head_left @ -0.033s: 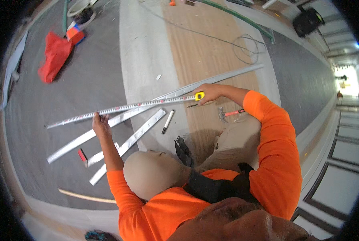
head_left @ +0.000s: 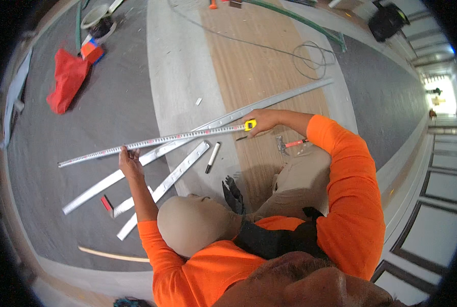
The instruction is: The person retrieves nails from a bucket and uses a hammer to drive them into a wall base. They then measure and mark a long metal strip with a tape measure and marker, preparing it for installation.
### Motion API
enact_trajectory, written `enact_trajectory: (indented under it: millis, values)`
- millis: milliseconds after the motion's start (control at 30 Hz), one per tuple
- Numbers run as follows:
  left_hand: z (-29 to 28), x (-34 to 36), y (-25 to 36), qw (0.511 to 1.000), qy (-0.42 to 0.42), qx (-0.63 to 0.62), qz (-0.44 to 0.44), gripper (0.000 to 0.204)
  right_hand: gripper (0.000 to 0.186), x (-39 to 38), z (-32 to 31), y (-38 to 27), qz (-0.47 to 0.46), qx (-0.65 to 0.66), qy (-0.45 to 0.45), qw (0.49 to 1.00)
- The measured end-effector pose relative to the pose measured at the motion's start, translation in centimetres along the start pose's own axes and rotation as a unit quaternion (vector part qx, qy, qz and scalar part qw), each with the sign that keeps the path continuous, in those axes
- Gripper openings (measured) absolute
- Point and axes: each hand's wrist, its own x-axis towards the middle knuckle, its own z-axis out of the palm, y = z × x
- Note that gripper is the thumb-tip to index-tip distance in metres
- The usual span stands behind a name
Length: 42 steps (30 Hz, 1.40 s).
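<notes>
My right hand (head_left: 264,119) grips the yellow tape measure (head_left: 250,125), from which a long white blade (head_left: 180,136) stretches leftward. My left hand (head_left: 131,162) pinches the blade near its left part. Under and beside the blade lie a long metal strip (head_left: 284,96) and a shorter holed metal bar (head_left: 184,163). A metal square with a red handle (head_left: 107,204) lies by my left forearm, partly hidden. A marker (head_left: 213,156) rests between the bars and my knees. A red-handled hammer (head_left: 290,145) lies beside my right leg.
A red bag (head_left: 64,82), a bucket (head_left: 96,19), green hoses (head_left: 310,24) and a looped cable (head_left: 310,60) lie farther out. A wooden strip (head_left: 113,255) is at lower left. A black object (head_left: 387,20) stands at top right. A panelled wall (head_left: 430,215) runs along the right.
The view has shifted slightly, with the far objects sitting a little differently in it. Both hands still hold the tape measure; the blade's left part appears slightly lower.
</notes>
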Motion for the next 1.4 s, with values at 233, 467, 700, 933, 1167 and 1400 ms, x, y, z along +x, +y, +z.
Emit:
enact_trajectory:
  millis: [233, 467, 700, 933, 1167, 1400]
  values:
    - [12.7, -4.7, -4.5, 0.956, -0.199, 0.206, -0.069, 0.030, 0.085, 1.2, 2.2, -5.1, -0.029, 0.223, 0.047, 0.973]
    - [22.9, -12.6, -5.7, 0.892, -0.354, 0.202, -0.196, 0.041, 0.101, 1.9, -0.6, -10.7, 0.022, 0.417, 0.167, 0.893]
    - [26.6, -12.0, -2.8, 0.889, -0.276, 0.183, -0.316, 0.038, 0.094, 3.0, -3.8, -5.3, -0.043, 0.455, 0.135, 0.879]
    - [27.0, -10.6, -2.0, 0.785, -0.323, 0.505, -0.155, 0.037, 0.066, 2.5, -7.8, -2.8, -0.144, 0.472, 0.325, 0.807]
    - [32.2, -14.3, -4.0, 0.632, -0.371, 0.659, -0.171, 0.038, 0.028, 0.5, -2.6, 5.1, -0.030, 0.630, 0.371, 0.682]
    - [34.9, -15.2, -3.8, 0.463, -0.442, 0.738, -0.214, 0.044, 0.021, -5.2, 3.0, 41.6, 0.429, 0.283, 0.639, 0.573]
